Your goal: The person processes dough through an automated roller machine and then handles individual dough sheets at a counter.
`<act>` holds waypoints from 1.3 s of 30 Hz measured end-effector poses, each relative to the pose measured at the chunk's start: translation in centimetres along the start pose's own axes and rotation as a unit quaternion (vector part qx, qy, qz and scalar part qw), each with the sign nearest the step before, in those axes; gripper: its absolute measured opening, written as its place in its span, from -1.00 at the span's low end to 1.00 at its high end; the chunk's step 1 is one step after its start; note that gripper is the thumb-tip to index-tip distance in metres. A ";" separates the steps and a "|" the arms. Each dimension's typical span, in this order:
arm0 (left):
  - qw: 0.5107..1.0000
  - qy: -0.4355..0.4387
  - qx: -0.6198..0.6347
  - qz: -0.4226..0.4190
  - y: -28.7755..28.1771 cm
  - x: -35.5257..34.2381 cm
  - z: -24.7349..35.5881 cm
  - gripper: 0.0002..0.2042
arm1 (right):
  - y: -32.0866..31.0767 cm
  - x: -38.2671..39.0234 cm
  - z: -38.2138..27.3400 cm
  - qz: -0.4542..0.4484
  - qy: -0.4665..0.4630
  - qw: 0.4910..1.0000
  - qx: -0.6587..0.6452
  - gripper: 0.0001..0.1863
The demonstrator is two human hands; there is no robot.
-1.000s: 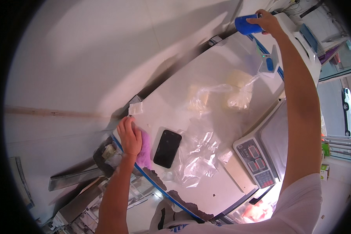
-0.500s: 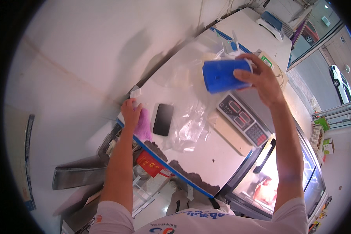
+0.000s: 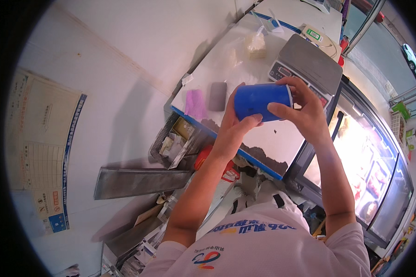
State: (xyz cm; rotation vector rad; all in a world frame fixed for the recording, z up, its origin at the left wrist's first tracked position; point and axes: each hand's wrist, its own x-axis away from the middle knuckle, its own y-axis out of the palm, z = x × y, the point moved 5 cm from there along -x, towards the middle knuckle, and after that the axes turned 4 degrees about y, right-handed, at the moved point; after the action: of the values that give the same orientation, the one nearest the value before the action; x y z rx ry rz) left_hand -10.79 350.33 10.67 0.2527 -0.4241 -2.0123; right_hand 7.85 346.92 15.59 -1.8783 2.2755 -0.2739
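A blue cylindrical container [image 3: 259, 98] with a white rim lies on its side in the air above the white counter [image 3: 275, 143]. My left hand [image 3: 233, 127] is closed round its left end, thumb along its lower side. At the white-rimmed right end, my right hand [image 3: 307, 108] grips it with thumb and fingers. What the container holds, if anything, cannot be seen. A purple cloth [image 3: 195, 104] lies at the counter's left edge, beside a dark phone [image 3: 217, 96]. Behind the container and my right hand stands a digital scale [image 3: 312, 60], its keypad partly covered.
Clear plastic bags [image 3: 255, 44] lie toward the back of the counter. A lit glass display case [image 3: 365, 161] stands on the right. Below the counter's worn blue front edge is an open box of small items [image 3: 173, 143], with a grey panel [image 3: 138, 181] jutting out beside it.
My left hand has left the purple cloth and taken hold of the container's left end. The container, still in my right hand, has come nearer to me. The view has shifted.
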 end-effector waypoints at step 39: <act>0.973 -0.114 0.179 0.089 -4.9 25.3 -7.4 -0.32 | 11.7 27.1 1.9 -0.003 0.010 0.985 0.172 -0.03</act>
State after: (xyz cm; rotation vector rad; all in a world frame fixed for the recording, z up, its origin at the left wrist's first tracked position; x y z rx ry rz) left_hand -23.75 328.54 2.06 0.1977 -0.9269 -1.7855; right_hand -7.80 322.45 10.26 -1.7103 2.0715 -0.6454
